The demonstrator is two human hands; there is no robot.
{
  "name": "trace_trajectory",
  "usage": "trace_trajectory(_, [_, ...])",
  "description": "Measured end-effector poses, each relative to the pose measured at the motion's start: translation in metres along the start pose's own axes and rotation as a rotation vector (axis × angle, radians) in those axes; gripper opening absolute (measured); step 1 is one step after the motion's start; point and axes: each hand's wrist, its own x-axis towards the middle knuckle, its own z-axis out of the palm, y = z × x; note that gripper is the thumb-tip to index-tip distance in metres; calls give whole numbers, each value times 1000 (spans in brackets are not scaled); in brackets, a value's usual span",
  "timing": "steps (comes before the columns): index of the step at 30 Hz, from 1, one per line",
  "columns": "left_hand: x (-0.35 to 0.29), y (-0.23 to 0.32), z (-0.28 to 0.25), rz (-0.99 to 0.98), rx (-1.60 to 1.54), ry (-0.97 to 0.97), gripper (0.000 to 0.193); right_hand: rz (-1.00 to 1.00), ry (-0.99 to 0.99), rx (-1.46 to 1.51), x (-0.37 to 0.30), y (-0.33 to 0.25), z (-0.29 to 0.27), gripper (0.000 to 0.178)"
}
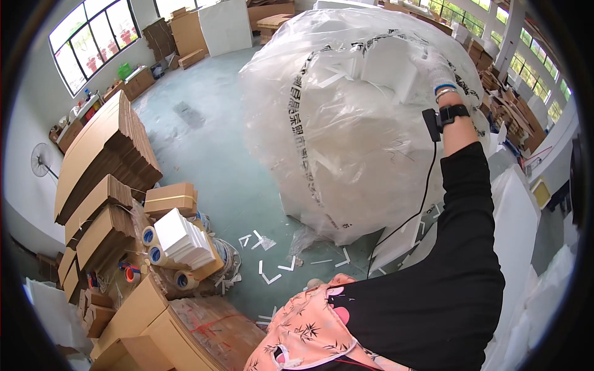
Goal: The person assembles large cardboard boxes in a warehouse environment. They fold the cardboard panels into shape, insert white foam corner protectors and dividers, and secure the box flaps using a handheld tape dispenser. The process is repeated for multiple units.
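Note:
My right hand (435, 71), in a white knit glove with a blue cuff, reaches far out over a huge clear plastic bag (365, 167) bulging with white foam pieces. The hand is at the upper right of the bag, beside a white foam block (405, 77). White glove against white foam hides how the fingers lie, and whether they grip the block or only touch it cannot be made out. Thin white foam strips (334, 77) lie near the bag's top. A black device (442, 119) with a cable is strapped to my right wrist. My left hand is out of sight.
Stacks of flat cardboard (102, 161) stand at the left. Nearer are tape rolls (158, 255), white foam sheets (182, 238) and a cardboard box (171, 199). Foam scraps (269, 278) litter the green floor. Large white foam sheets (520, 229) stand at the right.

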Motion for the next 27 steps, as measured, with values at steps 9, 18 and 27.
trace_trajectory(9, [-34, 16, -4, -29, -19, 22, 67, -11, 97, -32, 17, 1, -11, 50])
trace_trajectory(18, [-52, 17, -7, -30, -41, 26, 60, -60, 4, -609, -66, 64, -148, 31])
trace_trajectory(27, [-71, 25, -24, 17, -56, 61, 53, -207, 817, 271, -120, 53, -167, 42])
